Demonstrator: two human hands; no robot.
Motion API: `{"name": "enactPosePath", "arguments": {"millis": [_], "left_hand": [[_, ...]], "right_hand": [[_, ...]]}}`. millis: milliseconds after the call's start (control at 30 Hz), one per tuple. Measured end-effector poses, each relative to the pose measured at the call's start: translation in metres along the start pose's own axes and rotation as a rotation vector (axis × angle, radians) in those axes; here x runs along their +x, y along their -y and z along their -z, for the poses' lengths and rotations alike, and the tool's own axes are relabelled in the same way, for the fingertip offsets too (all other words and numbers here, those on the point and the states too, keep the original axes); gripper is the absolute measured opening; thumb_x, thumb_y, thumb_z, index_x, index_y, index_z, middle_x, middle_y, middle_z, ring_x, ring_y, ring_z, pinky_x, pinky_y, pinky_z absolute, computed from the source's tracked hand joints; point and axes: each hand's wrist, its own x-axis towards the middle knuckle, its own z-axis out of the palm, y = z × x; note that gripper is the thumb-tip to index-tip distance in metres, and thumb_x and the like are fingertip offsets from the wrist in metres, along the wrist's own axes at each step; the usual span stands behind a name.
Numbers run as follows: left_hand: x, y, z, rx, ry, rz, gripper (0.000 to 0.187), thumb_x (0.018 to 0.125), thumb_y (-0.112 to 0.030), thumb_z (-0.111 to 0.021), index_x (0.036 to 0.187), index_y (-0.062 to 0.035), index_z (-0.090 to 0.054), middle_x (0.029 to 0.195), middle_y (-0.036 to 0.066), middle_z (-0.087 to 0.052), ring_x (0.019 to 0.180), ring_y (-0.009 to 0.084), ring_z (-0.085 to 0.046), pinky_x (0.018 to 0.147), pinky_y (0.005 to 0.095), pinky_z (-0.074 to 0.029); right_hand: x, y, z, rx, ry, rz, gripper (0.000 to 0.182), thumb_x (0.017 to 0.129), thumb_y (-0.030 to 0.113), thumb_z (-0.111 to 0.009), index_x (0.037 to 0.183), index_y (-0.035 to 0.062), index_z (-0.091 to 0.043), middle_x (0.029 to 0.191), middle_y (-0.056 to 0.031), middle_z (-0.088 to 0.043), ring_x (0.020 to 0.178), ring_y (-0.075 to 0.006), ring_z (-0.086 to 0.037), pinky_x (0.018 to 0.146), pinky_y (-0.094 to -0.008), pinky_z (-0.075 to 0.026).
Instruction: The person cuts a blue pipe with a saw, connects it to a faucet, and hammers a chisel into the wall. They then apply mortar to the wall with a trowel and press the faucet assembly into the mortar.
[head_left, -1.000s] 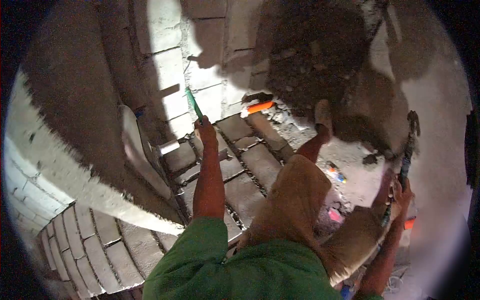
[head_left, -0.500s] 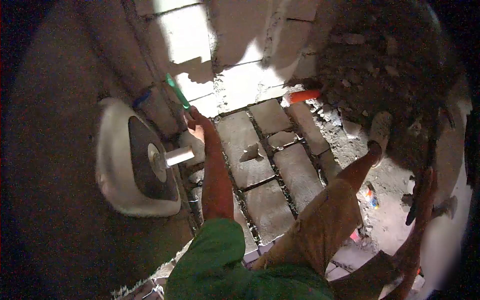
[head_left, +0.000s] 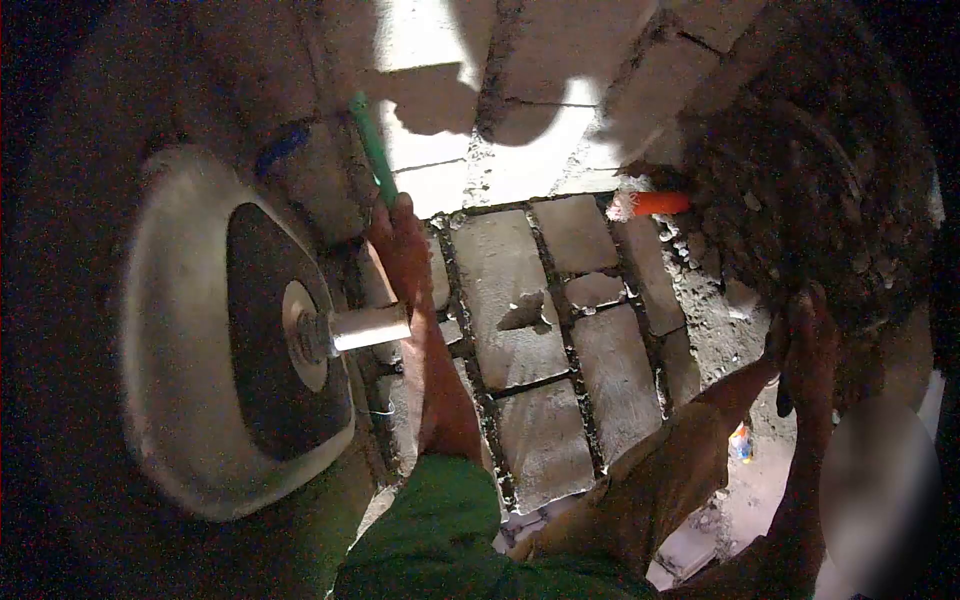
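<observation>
The grip of the left hand is curled firmly round the lower end of a green rod-like tool, whose free length points up and slightly left, tilted in front of a block wall partly in bright light. A dark shadow falls on that wall just beside the tool. At the right, the fingers of the right hand are folded about a dark handle; its end shows below the hand, and the rest is lost in gloom before dark rubble.

Between the hands lie grey blocks with gaps between them and a broken shard on one. An orange cylinder rests near the rubble's edge. To the left stands a pale rounded fixture with a whitish tube jutting toward the left forearm; whether they touch cannot be told. A small multicoloured item lies beside the bent leg.
</observation>
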Motion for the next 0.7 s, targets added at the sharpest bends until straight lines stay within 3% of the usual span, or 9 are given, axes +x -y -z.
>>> {"name": "enactPosePath", "arguments": {"millis": [33,133,167,233,333,433,533,633,700], "left_hand": [[-0.004,-0.023,0.005,-0.256,0.085,0.008,0.031,0.097,-0.033,-0.053,0.091,-0.0031,-0.056,0.062,0.012,-0.053,0.053,0.0230,-0.054,0.052,0.0374,-0.043],[-0.001,-0.034,0.006,-0.512,0.182,0.058,0.028,0.098,-0.032,-0.051,0.094,-0.0046,-0.054,0.059,0.007,-0.051,0.047,0.0172,-0.050,0.046,0.0318,-0.040],[0.001,-0.034,0.006,-0.509,0.201,0.107,0.027,0.099,-0.032,-0.049,0.097,-0.0050,-0.054,0.060,0.005,-0.051,0.046,0.0146,-0.049,0.043,0.0292,-0.039],[0.007,-0.035,0.001,-0.511,0.220,0.145,0.026,0.099,-0.031,-0.048,0.100,-0.0054,-0.053,0.060,0.004,-0.050,0.045,0.0120,-0.047,0.041,0.0266,-0.038],[0.003,-0.038,-0.001,-0.842,0.354,0.154,0.028,0.099,-0.030,-0.049,0.111,-0.0052,-0.055,0.066,0.004,-0.053,0.044,0.0105,-0.046,0.038,0.0256,-0.037],[0.006,-0.035,-0.017,-0.800,0.265,0.281,0.031,0.100,-0.032,-0.050,0.114,-0.0046,-0.055,0.064,0.003,-0.051,0.043,0.0100,-0.044,0.037,0.0259,-0.036],[-0.004,-0.023,-0.017,-0.894,0.137,0.345,0.032,0.100,-0.032,-0.049,0.114,-0.0034,-0.055,0.063,0.002,-0.049,0.042,0.0098,-0.043,0.036,0.0260,-0.034],[0.008,-0.022,-0.001,-0.895,0.189,0.240,0.034,0.100,-0.033,-0.049,0.114,-0.0020,-0.055,0.062,0.001,-0.047,0.042,0.0094,-0.042,0.036,0.0258,-0.033],[0.013,-0.018,0.002,-0.867,0.182,0.294,0.037,0.100,-0.034,-0.050,0.116,-0.0013,-0.054,0.061,0.000,-0.047,0.040,0.0094,-0.041,0.034,0.0257,-0.033]], "right_hand": [[0.004,-0.016,-0.018,-0.481,-0.255,0.403,0.045,0.100,0.027,-0.051,0.139,0.0060,-0.045,0.128,-0.0219,-0.054,0.102,-0.0353,-0.055,0.087,-0.0439,-0.045],[0.029,0.031,-0.035,-0.562,-0.272,0.615,0.043,0.100,0.031,-0.051,0.134,0.0043,-0.050,0.117,-0.0212,-0.060,0.096,-0.0346,-0.057,0.088,-0.0446,-0.045],[0.029,0.068,-0.031,-0.560,-0.278,0.616,0.043,0.100,0.031,-0.051,0.134,0.0043,-0.050,0.117,-0.0212,-0.060,0.096,-0.0346,-0.057,0.088,-0.0446,-0.045],[0.026,0.157,-0.010,0.163,-0.010,0.030,0.041,0.100,0.032,-0.052,0.128,0.0028,-0.052,0.111,-0.0188,-0.060,0.087,-0.0279,-0.057,0.080,-0.0390,-0.048],[0.043,0.214,-0.014,0.606,0.226,0.054,0.039,0.100,0.036,-0.050,0.119,0.0017,-0.055,0.102,-0.0141,-0.060,0.080,-0.0188,-0.055,0.072,-0.0336,-0.048],[0.072,0.236,-0.035,0.644,0.417,0.203,0.040,0.101,0.039,-0.049,0.114,0.0020,-0.056,0.086,-0.0065,-0.058,0.070,-0.0119,-0.052,0.060,-0.0295,-0.044],[0.074,0.264,-0.049,0.747,0.316,0.386,0.039,0.101,0.038,-0.047,0.113,0.0016,-0.056,0.072,-0.0023,-0.053,0.065,-0.0112,-0.050,0.055,-0.0307,-0.041],[0.071,0.276,-0.059,0.684,0.210,0.441,0.039,0.098,0.037,-0.052,0.097,-0.0005,-0.061,0.077,-0.0166,-0.064,0.068,-0.0250,-0.062,0.062,-0.0405,-0.048],[0.078,0.276,-0.065,0.681,0.268,0.418,0.039,0.098,0.037,-0.053,0.097,-0.0011,-0.061,0.077,-0.0175,-0.064,0.067,-0.0260,-0.062,0.062,-0.0408,-0.049]]}}
